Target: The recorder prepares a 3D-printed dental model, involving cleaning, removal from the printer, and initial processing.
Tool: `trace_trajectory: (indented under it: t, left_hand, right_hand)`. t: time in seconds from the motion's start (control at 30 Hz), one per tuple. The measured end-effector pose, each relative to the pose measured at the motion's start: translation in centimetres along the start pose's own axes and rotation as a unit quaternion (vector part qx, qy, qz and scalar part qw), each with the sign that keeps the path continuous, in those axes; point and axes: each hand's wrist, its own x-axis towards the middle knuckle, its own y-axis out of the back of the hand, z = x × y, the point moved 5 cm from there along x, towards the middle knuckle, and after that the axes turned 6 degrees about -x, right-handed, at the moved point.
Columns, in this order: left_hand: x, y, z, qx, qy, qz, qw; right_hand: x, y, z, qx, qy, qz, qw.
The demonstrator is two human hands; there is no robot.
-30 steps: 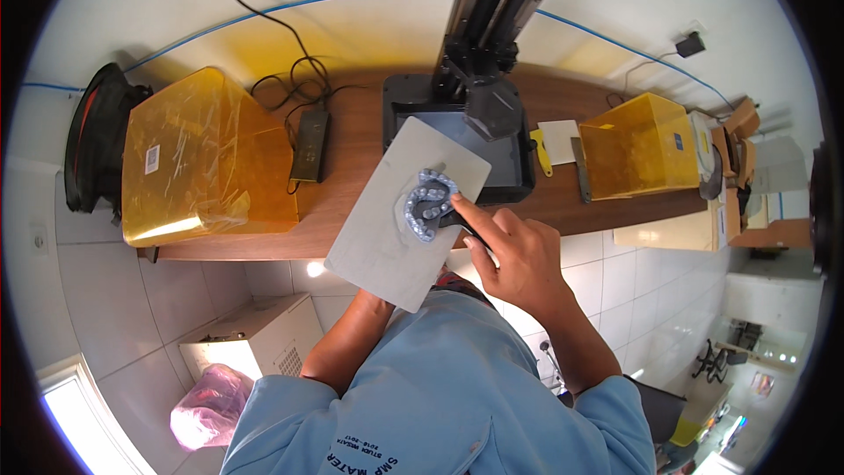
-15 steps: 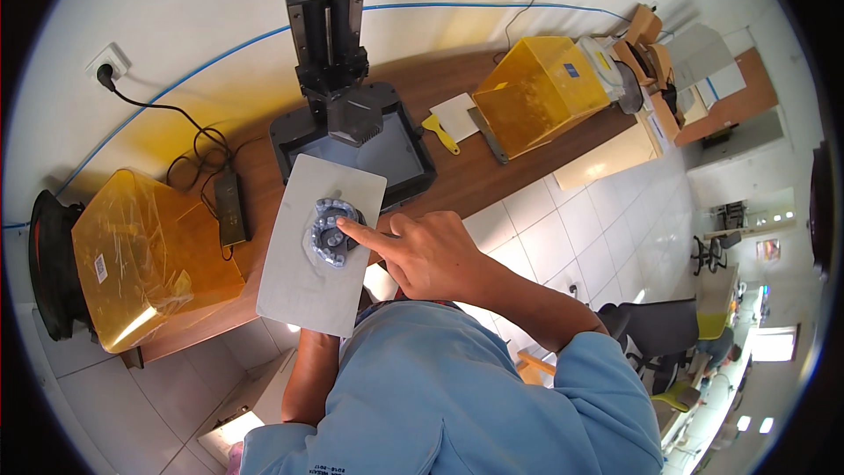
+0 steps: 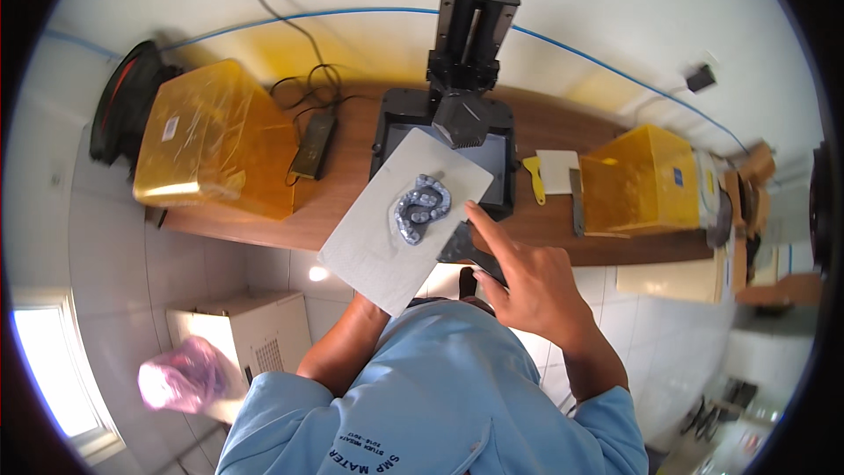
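A grey metal build plate (image 3: 378,251) is held up tilted in front of me, with a grey printed dental arch model (image 3: 420,207) stuck near its upper middle. My left hand is hidden behind the plate and grips it from below; only its forearm (image 3: 338,347) shows. My right hand (image 3: 536,286) is at the plate's lower right edge, index finger stretched out, closed on a dark flat scraper (image 3: 462,246) whose blade touches that edge. The fingertip is just right of the model, apart from it.
On the wooden bench (image 3: 343,202) stand a black resin printer (image 3: 462,79), an orange cover (image 3: 211,141) at left, another orange cover (image 3: 637,180) at right, a yellow spatula (image 3: 532,178) and a power brick (image 3: 314,145). A white box (image 3: 242,334) and a pink bag (image 3: 180,374) sit on the floor.
My right index finger has come off the printed model and moved to the plate's lower right edge. The plate stays in my left hand while my head has swung.
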Motion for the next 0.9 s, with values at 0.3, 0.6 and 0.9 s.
trace_trajectory:
  t: [0.3, 0.6, 0.9]
  left_hand:
    - [-2.8, -4.4, -5.6, 0.018, -0.111, -0.006, 0.994]
    - [-3.6, -5.4, -12.2, -0.097, 0.029, -0.117, 0.988]
    - [-0.5, -2.2, -15.7, -0.212, 0.157, -0.186, 0.947]
  right_hand:
    - [-4.3, 2.8, 9.1, 0.096, 0.123, 0.105, 0.982]
    - [-14.6, 8.0, 20.0, 0.185, -0.109, 0.238, 0.947]
    - [-28.9, 17.0, 38.8, 0.039, -0.410, 0.454, 0.790]
